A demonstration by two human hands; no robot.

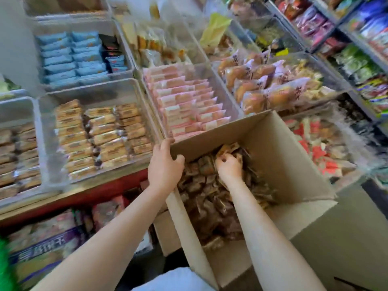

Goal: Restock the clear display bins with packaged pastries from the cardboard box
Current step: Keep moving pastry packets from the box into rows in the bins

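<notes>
L hand (165, 164): box (283, 156) left rim gripped, frame ctr | R hand (230, 166): curled on pastry packs (212, 204) inside box, lower ctr | bins (94, 131): stocked, upper left.

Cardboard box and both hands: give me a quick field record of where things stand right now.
box: cardboard box open, holding brown packaged pastries
left hand: left hand grips the box's left wall at the rim
right hand: right hand inside the box, fingers curled round pastries
nearest bin: bin of pink packets just behind the box
</notes>
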